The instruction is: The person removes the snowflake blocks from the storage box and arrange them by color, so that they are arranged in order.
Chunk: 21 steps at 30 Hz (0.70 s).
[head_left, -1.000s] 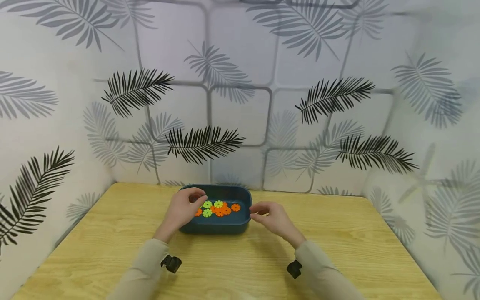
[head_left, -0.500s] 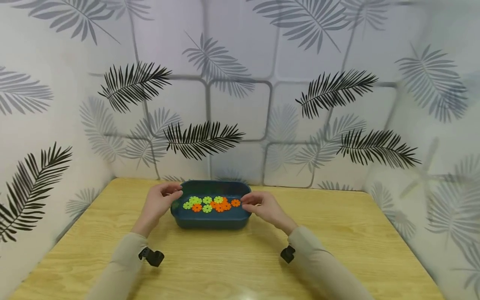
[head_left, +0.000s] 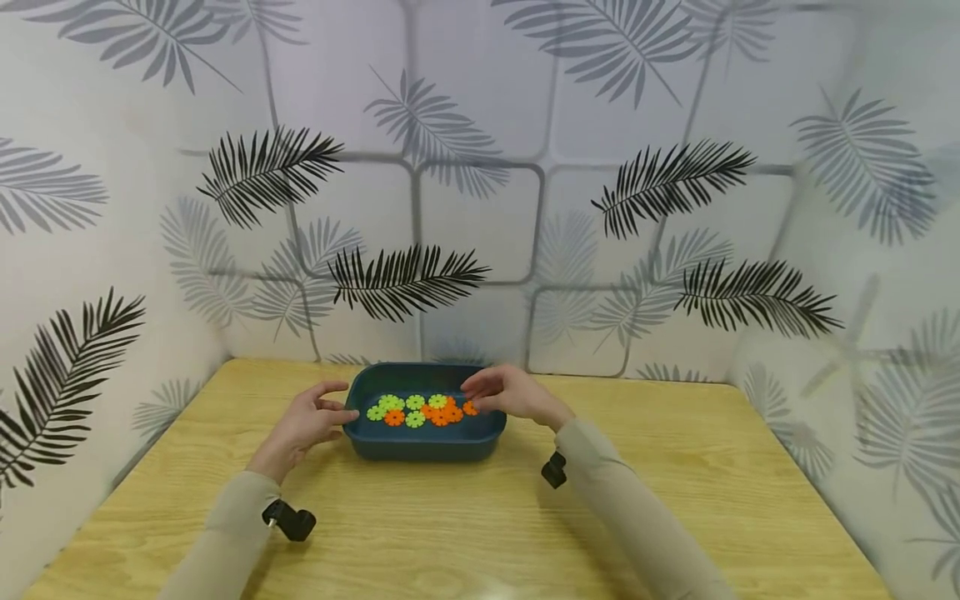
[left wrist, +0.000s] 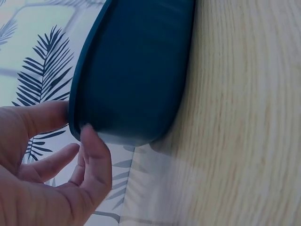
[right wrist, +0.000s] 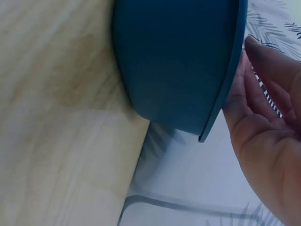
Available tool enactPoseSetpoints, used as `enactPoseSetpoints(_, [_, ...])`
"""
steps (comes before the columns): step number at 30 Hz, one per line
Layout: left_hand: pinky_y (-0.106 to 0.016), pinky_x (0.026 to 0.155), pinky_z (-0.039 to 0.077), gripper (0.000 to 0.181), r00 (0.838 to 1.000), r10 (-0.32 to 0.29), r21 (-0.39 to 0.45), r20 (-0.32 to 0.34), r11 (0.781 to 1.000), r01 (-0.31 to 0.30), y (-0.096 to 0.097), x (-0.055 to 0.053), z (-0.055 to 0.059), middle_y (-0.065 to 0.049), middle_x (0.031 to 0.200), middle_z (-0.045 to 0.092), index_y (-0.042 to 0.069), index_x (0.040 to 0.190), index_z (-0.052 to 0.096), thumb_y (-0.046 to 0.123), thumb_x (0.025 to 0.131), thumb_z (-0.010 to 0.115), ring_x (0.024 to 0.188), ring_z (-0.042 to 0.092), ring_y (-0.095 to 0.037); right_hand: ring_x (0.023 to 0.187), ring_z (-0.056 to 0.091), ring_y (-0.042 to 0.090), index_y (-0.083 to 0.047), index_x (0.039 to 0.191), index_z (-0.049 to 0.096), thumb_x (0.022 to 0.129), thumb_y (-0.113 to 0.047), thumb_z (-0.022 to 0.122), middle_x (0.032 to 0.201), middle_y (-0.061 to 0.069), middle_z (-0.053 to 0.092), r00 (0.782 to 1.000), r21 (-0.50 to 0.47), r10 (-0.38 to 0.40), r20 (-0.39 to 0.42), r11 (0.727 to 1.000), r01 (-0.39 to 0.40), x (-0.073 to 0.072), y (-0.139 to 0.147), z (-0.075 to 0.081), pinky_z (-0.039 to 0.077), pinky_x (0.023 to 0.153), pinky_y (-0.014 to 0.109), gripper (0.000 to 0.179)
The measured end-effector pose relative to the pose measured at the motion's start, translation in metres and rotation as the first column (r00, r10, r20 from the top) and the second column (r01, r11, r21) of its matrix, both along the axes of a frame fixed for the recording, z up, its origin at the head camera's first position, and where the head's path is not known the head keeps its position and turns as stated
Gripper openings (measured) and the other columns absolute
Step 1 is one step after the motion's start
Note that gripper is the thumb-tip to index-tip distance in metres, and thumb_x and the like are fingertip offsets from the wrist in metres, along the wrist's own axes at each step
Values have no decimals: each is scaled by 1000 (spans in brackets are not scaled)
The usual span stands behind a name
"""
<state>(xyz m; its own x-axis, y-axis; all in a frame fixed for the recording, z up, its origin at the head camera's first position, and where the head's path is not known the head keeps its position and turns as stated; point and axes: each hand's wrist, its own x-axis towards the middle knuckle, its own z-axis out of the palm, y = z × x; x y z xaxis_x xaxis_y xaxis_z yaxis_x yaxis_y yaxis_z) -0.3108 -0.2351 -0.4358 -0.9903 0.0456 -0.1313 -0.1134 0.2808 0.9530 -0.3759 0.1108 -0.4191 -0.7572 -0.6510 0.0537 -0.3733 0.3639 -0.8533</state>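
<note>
A dark blue oblong plastic tub (head_left: pixel 423 450) sits on the table and holds several flat, notched flower-shaped discs, yellow-green ones (head_left: pixel 390 402) and orange ones (head_left: pixel 441 414). My left hand (head_left: pixel 307 423) is at the tub's left end, its thumb and a finger on either side of the rim; the left wrist view has a fingertip (left wrist: pixel 88 134) against the outer wall. Over the tub's right end reaches my right hand (head_left: pixel 517 393), thumb and forefinger apart above a lone orange disc (head_left: pixel 470 408). In the right wrist view the rim partly hides its fingers.
The light wood-grain table (head_left: pixel 450 525) extends in front of the tub and to both sides. Close behind the tub rises a wall (head_left: pixel 480 325) with a leaf pattern. A small black camera (head_left: pixel 288 521) is strapped to the left wrist, another (head_left: pixel 554 470) to the right.
My left hand has moved left from above the discs and down to the tub's left rim. My right hand has come from outside the right rim to over the tub's inside.
</note>
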Motion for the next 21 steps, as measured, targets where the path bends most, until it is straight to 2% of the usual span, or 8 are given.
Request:
enactPoseSetpoints(3, [-37,80,59,67,1000,-4,24,-2,1000,4,0,-1,-4,-25,129,45,6,150,36,10,92,68,89,61,-18,103,68,28,2,127,62,93,-1,62,124,25,64,1000,65,7,15,998,-8,-9,-7,2,57,89,39,34])
enactPoseSetpoints(8, [-33,71,61,66,1000,-5,72,8,997,4,0,-1,-5,-12,104,54,6,149,37,5,91,68,75,62,-14,104,66,26,0,125,65,91,3,62,122,20,66,1000,189,-16,26,982,11,-19,-20,4,55,92,45,34])
enactPoseSetpoints(13, [-34,71,61,66,1000,-4,100,14,995,3,-1,-1,-4,-7,97,54,7,149,37,4,91,67,72,61,-13,103,65,24,0,119,69,88,11,60,118,15,68,999,301,-11,44,954,-3,-23,-36,8,58,86,35,34])
enactPoseSetpoints(17, [-33,70,61,66,1000,-8,108,12,994,6,-3,-1,-3,-8,98,55,6,149,36,4,91,67,72,62,-13,98,65,21,2,116,69,84,17,59,116,16,68,996,335,6,87,941,-35,-29,-46,4,59,81,31,36])
enactPoseSetpoints(21, [-33,70,61,66,1000,-8,108,23,994,6,-3,0,-4,-8,97,55,7,149,36,2,91,66,70,63,-14,97,63,23,3,111,70,82,17,64,111,16,68,998,362,5,63,932,-27,-33,-54,-3,58,76,28,33])
